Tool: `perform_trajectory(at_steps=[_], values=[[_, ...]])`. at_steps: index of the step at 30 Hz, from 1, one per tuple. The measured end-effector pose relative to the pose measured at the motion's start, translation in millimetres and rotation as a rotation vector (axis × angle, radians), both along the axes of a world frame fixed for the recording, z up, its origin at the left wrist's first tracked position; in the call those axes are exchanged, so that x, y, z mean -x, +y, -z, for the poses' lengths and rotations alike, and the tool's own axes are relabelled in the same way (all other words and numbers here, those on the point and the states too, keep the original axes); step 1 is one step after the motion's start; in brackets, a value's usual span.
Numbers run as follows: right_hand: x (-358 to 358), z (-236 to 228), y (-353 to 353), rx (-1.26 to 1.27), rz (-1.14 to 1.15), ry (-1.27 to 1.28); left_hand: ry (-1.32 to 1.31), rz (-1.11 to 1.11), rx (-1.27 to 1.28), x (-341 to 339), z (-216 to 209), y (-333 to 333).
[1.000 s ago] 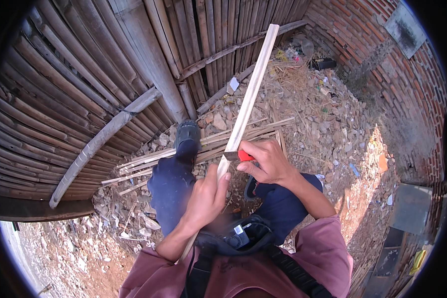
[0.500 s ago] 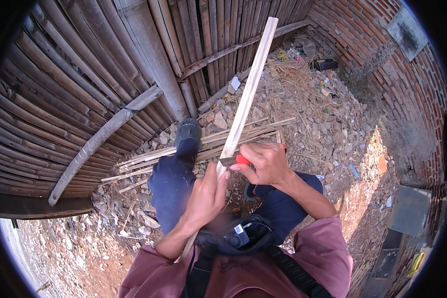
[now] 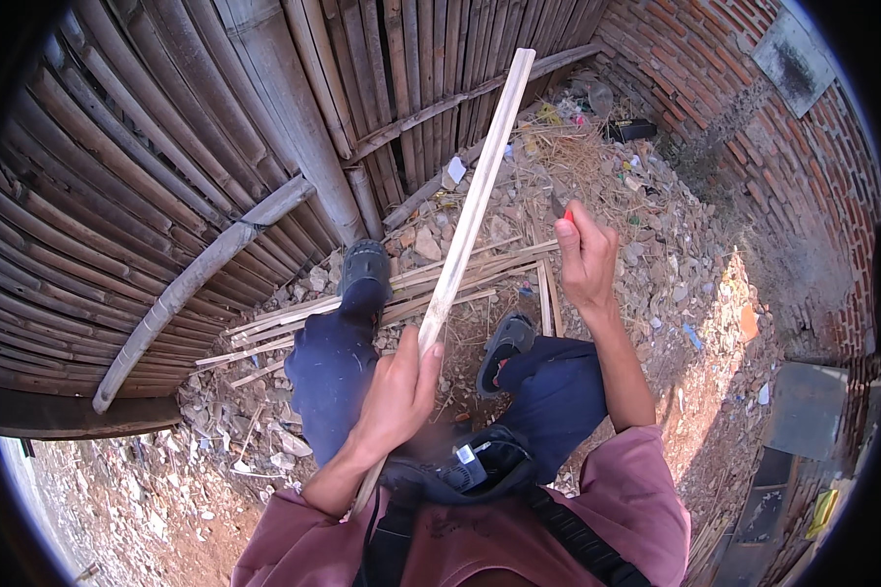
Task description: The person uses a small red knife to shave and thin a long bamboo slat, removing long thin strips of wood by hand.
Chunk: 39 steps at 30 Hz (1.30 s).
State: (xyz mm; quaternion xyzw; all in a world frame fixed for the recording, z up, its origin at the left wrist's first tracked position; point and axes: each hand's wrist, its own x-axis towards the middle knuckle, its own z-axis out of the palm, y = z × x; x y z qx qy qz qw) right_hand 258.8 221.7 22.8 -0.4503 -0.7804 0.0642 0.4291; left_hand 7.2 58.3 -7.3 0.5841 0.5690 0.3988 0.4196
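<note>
Currently, left hand wrapped round lower part of pale wooden strip, thumb along strip's right side. Strip slants up and rightward, over loose sticks. Right hand farther forward, well apart from left, fingers curled round red-handled knife; dark blade points up-left, clear of strip.

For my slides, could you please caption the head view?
Left hand gripping a pale wooden strip, right hand holding a red-handled blade apart from it.
</note>
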Motion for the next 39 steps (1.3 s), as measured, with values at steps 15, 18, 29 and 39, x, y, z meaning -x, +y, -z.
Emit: perform_trajectory(at_steps=[15, 18, 29, 39], values=[[60, 25, -52, -0.076, -0.443, -0.228, -0.127, 0.066, 0.047, 7, -3, 2], [59, 23, -48, -0.12, -0.398, -0.251, -0.119, 0.058, 0.043, 6, -3, 2], [0, 12, 7, -0.034, -0.021, 0.055, -0.156, 0.076, 0.044, 6, 2, -4], [56, 27, -50, -0.03, -0.529, -0.166, -0.341, 0.174, 0.19, 13, 3, 0]])
